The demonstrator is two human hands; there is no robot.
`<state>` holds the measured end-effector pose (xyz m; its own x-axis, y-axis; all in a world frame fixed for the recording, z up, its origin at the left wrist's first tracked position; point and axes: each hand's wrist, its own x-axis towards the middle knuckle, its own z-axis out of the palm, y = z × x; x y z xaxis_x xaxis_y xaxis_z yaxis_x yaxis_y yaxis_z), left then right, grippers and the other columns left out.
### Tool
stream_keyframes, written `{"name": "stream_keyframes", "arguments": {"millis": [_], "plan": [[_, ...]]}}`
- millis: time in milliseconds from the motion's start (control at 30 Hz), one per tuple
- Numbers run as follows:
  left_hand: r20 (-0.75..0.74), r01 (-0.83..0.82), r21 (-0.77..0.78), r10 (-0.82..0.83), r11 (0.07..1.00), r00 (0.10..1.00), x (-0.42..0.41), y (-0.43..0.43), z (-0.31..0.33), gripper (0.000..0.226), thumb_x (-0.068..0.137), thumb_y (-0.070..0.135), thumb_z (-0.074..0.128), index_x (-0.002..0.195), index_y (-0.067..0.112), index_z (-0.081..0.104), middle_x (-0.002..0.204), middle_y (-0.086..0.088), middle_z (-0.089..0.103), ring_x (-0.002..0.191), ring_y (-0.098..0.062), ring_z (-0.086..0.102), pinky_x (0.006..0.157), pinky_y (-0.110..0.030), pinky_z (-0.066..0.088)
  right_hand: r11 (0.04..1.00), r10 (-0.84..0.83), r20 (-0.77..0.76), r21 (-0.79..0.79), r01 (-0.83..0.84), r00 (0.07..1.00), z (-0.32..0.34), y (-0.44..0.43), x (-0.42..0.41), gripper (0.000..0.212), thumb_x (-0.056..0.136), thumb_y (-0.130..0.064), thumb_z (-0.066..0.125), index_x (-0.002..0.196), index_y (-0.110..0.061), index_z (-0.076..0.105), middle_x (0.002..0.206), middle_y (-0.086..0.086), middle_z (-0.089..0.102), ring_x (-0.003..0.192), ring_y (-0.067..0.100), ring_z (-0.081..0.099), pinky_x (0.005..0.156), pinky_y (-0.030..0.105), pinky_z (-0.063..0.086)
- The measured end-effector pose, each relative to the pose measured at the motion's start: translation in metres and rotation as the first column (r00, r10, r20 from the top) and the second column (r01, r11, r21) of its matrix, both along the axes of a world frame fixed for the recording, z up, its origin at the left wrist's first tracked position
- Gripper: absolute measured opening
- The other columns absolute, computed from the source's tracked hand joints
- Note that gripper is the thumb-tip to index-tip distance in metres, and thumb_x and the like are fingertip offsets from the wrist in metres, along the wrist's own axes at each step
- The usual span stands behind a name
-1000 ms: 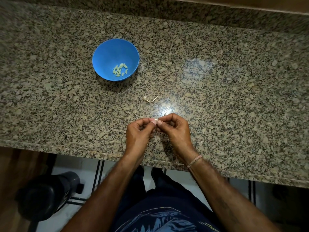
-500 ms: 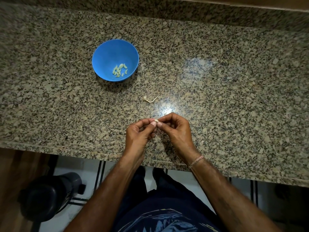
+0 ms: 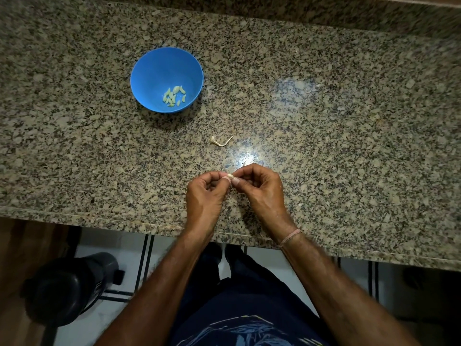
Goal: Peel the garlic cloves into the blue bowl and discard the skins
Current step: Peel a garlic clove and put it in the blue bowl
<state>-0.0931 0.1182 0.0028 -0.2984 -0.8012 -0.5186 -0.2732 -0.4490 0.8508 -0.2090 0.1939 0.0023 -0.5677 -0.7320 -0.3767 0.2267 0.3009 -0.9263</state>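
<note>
Well back on the speckled granite countertop (image 3: 324,116), to the left, the blue bowl (image 3: 157,66) stands upright. It holds a small heap of peeled garlic cloves (image 3: 174,96), pale green-white, lying in the near right part of its floor; they touch and overlap, so an exact count is not possible.

Near the front edge of the counter, both hands meet over the stone with a garlic clove (image 3: 230,176) between them. The left hand (image 3: 205,196) has its fingers curled inward and pinches the clove's left end between thumb and forefinger. The right hand (image 3: 262,193), fingers curled the same way, pinches the right end. Only a small pale sliver of the clove shows between the fingertips; that sliver runs roughly left to right, from 1 hand to the other. Which end is the tip, and how much skin is on it, cannot be made out.

Between the bowl and the hands, apart from both, a bent dry garlic stem scrap (image 3: 221,141) lies on the counter, shaped like a shallow V. A tiny pale fleck (image 3: 244,163) sits just beyond the right hand's knuckles, too small to identify.

A thin thread band (image 3: 290,236) circles the right wrist. Below the counter edge, on the left, a black cylindrical object (image 3: 69,288) stands on the tiled floor, blurred and dim
</note>
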Motion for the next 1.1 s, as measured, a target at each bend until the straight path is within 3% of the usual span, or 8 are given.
{"name": "stream_keyframes", "arguments": {"millis": [100, 267, 367, 500, 600, 733, 1033, 1100], "plan": [[0.034, 0.062, -0.051, -0.061, 0.997, 0.998, 0.002, 0.002, -0.004, 0.007, 0.097, 0.019, 0.071, 0.101, 0.013, 0.075, 0.097, -0.005, 0.077, 0.095, -0.022, 0.074, 0.089, -0.037, 0.062, 0.998, -0.058, 0.107, 0.005, 0.058, 0.993, -0.001, -0.001, 0.005, 0.014, 0.09, -0.005, 0.077, 0.103, -0.002, 0.072, 0.101, 0.015, 0.076, 0.099, 0.029, 0.075, 0.089, 0.043, 0.064], [0.146, 0.14, -0.146, -0.119, 0.979, 0.982, 0.006, -0.002, -0.009, 0.005, 0.097, 0.024, 0.071, 0.096, 0.02, 0.074, 0.086, 0.002, 0.075, 0.073, -0.003, 0.066, 0.067, -0.02, 0.052, 0.984, -0.174, 0.337, 0.033, 0.173, 0.926, -0.005, -0.005, 0.013, 0.017, 0.094, -0.001, 0.071, 0.111, -0.001, 0.071, 0.099, 0.015, 0.075, 0.089, 0.022, 0.072, 0.082, 0.031, 0.062], [0.174, 0.131, -0.153, -0.104, 0.979, 0.979, 0.009, -0.007, -0.013, 0.005, 0.097, 0.027, 0.072, 0.099, 0.025, 0.076, 0.086, 0.006, 0.076, 0.075, -0.004, 0.068, 0.069, -0.028, 0.057, 0.973, -0.225, 0.418, 0.055, 0.222, 0.88, -0.006, -0.009, 0.013, 0.015, 0.096, -0.002, 0.068, 0.112, -0.002, 0.071, 0.09, 0.009, 0.074, 0.081, 0.015, 0.069, 0.074, 0.023, 0.06], [0.09, 0.121, -0.118, -0.111, 0.986, 0.99, 0.01, -0.014, -0.008, 0.014, 0.098, 0.034, 0.071, 0.107, 0.025, 0.077, 0.098, 0.007, 0.078, 0.093, -0.012, 0.075, 0.087, -0.04, 0.063, 0.981, -0.192, 0.32, 0.063, 0.181, 0.928, -0.002, -0.01, 0.015, 0.014, 0.098, -0.006, 0.068, 0.11, -0.002, 0.073, 0.089, 0.005, 0.075, 0.078, 0.012, 0.067, 0.073, 0.023, 0.059], [0.065, 0.16, -0.155, -0.151, 0.975, 0.986, 0.011, -0.02, -0.007, 0.012, 0.096, 0.031, 0.074, 0.105, 0.023, 0.076, 0.096, 0.004, 0.078, 0.09, -0.014, 0.075, 0.084, -0.041, 0.064, 0.99, -0.128, 0.087, 0.079, 0.121, 0.988, -0.001, -0.008, 0.017, 0.01, 0.098, -0.011, 0.071, 0.105, -0.006, 0.077, 0.093, 0.001, 0.078, 0.085, 0.01, 0.073, 0.078, 0.026, 0.06], [0.086, 0.213, -0.234, -0.198, 0.948, 0.976, 0.015, -0.026, -0.009, 0.006, 0.096, 0.024, 0.075, 0.101, 0.021, 0.077, 0.09, 0.004, 0.077, 0.082, -0.013, 0.072, 0.076, -0.033, 0.062, 0.991, -0.022, -0.174, 0.128, 0.044, 0.985, -0.005, -0.005, 0.016, 0.01, 0.096, -0.017, 0.074, 0.102, -0.011, 0.079, 0.099, -0.001, 0.079, 0.097, 0.013, 0.076, 0.092, 0.043, 0.062], [0.073, 0.217, -0.231, -0.205, 0.948, 0.976, 0.016, -0.02, -0.019, 0.004, 0.099, 0.023, 0.07, 0.099, 0.02, 0.073, 0.093, 0.003, 0.076, 0.09, -0.018, 0.073, 0.084, -0.049, 0.062, 0.993, -0.116, -0.094, 0.013, 0.118, 0.989, -0.007, -0.003, 0.028, 0.013, 0.094, -0.012, 0.076, 0.106, -0.006, 0.077, 0.103, 0.006, 0.078, 0.1, 0.022, 0.075, 0.091, 0.044, 0.063], [0.032, 0.207, -0.202, -0.204, 0.957, 0.978, 0.013, -0.018, -0.021, 0.005, 0.099, 0.023, 0.069, 0.097, 0.02, 0.072, 0.092, 0.0, 0.075, 0.089, -0.022, 0.073, 0.085, -0.052, 0.062, 0.985, -0.171, -0.053, -0.001, 0.171, 0.984, -0.008, -0.005, 0.03, 0.01, 0.094, -0.008, 0.075, 0.103, -0.003, 0.076, 0.101, 0.007, 0.078, 0.098, 0.022, 0.076, 0.088, 0.039, 0.063]]}}
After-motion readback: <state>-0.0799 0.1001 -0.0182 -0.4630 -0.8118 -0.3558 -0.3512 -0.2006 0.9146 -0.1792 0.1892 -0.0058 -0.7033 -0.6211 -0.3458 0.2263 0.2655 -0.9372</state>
